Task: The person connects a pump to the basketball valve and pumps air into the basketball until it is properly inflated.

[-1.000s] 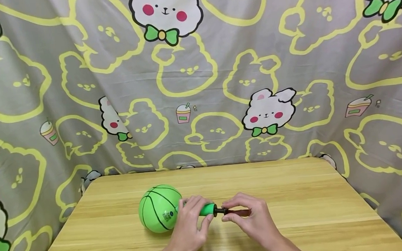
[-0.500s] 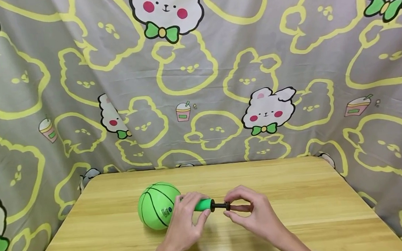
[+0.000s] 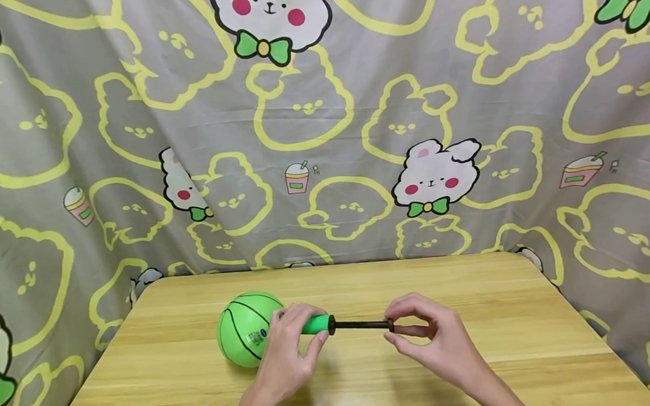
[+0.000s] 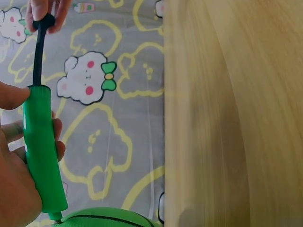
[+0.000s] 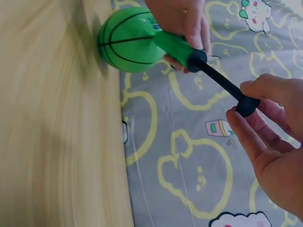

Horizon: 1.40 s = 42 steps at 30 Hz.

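A green hand pump (image 3: 318, 323) lies level between the two hands, its narrow end meeting a small green basketball (image 3: 242, 336) with black seams. Fingers of the left hand (image 3: 287, 351) wrap round the pump's green barrel (image 4: 45, 151). The right hand (image 3: 439, 336) pinches the black knob (image 5: 247, 107) at the end of the plunger between thumb and fingers. A long stretch of black rod (image 3: 362, 324) shows outside the barrel. Part of the ball is hidden behind the left hand; only its upper edge appears in the left wrist view.
The wooden table (image 3: 484, 368) spreads under the hands and the ball. Behind it and at both sides hangs a grey curtain (image 3: 333, 158) printed with yellow outlines and white cartoon animals.
The right hand has moved rightward, drawing the black rod farther out of the barrel. The left hand, barrel and ball have shifted slightly left.
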Each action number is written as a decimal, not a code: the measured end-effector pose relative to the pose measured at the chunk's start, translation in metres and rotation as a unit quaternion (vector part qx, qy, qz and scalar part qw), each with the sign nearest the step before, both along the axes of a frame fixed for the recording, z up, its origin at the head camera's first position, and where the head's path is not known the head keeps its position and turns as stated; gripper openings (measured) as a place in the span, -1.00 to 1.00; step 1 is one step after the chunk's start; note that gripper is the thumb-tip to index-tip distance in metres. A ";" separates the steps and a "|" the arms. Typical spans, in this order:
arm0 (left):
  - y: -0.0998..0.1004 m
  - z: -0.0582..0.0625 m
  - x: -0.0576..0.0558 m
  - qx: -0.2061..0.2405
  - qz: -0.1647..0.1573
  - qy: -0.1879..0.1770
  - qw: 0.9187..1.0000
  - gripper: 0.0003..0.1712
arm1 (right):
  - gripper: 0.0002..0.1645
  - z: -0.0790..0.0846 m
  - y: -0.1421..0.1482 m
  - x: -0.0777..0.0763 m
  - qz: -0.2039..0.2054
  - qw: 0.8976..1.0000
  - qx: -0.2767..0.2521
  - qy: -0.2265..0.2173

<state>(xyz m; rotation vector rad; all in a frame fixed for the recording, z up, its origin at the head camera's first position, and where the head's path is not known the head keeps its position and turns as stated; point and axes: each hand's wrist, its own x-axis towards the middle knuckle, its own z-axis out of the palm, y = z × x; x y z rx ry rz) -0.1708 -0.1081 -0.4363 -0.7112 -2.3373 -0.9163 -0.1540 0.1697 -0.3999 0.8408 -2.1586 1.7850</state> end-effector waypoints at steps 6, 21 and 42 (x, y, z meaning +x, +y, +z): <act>-0.005 0.001 -0.001 0.006 0.005 -0.002 1.000 -0.75 | -0.66 0.002 0.010 0.001 -0.003 1.000 -0.005 -0.004; -0.001 -0.002 0.002 0.003 0.011 0.003 1.000 -0.74 | -0.64 -0.002 0.016 0.000 0.000 1.000 -0.030 0.009; 0.015 -0.003 0.005 0.001 -0.003 0.004 1.000 -0.75 | -0.64 -0.020 -0.011 0.000 -0.016 0.995 -0.063 0.078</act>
